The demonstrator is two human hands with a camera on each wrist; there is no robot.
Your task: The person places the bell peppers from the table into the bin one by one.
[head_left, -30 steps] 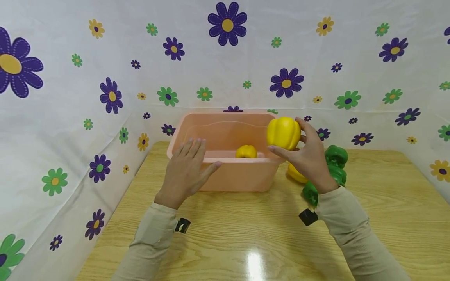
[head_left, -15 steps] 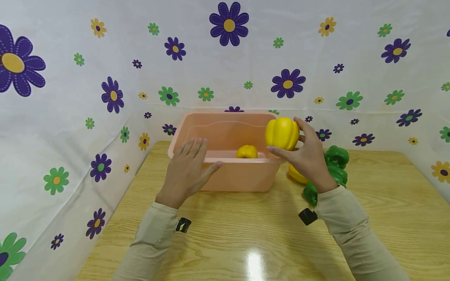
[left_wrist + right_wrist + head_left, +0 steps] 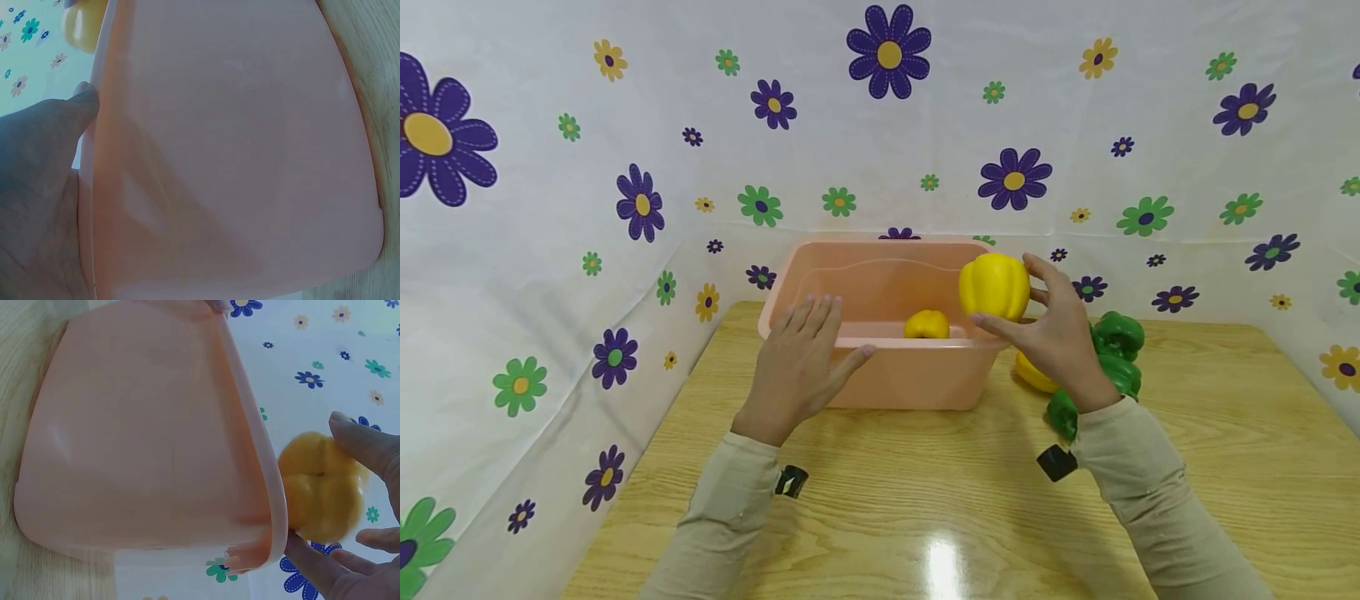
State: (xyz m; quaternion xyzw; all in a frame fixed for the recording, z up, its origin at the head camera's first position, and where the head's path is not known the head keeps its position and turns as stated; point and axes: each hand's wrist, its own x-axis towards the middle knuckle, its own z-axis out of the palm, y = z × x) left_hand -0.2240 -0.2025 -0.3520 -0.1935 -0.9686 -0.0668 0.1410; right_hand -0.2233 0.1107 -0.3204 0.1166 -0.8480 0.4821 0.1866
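1. The pink bin (image 3: 902,375) stands on the wooden table (image 3: 880,508), open side up, with rounded corners and a rim turned outward.
2. Inside the bin, right of its middle, one yellow pepper (image 3: 927,322) sits low; the near wall hides its underside.
3. The held pepper (image 3: 994,287) is up at the bin's right end, about level with the rim or above; whether it touches the rim, I cannot tell. It is bright yellow, smooth, plump and lobed, and at the bin's side the right wrist view shows its creases meeting in a small dimple.
4. The right hand (image 3: 1058,340), by the bin's right end, pinches that pepper between its thumb and spread fingers.
5. The left hand (image 3: 797,358) lies over the bin's near rim towards the left, fingers straight, thumb out sideways, nothing in its grasp.
6. Just right of the bin, another yellow pepper (image 3: 1033,372) shows partly behind the right hand.
7. Farther right of the bin are green peppers (image 3: 1117,335), partly covered by the right arm.
8. Behind the bin hangs a flowered white cloth (image 3: 820,150).
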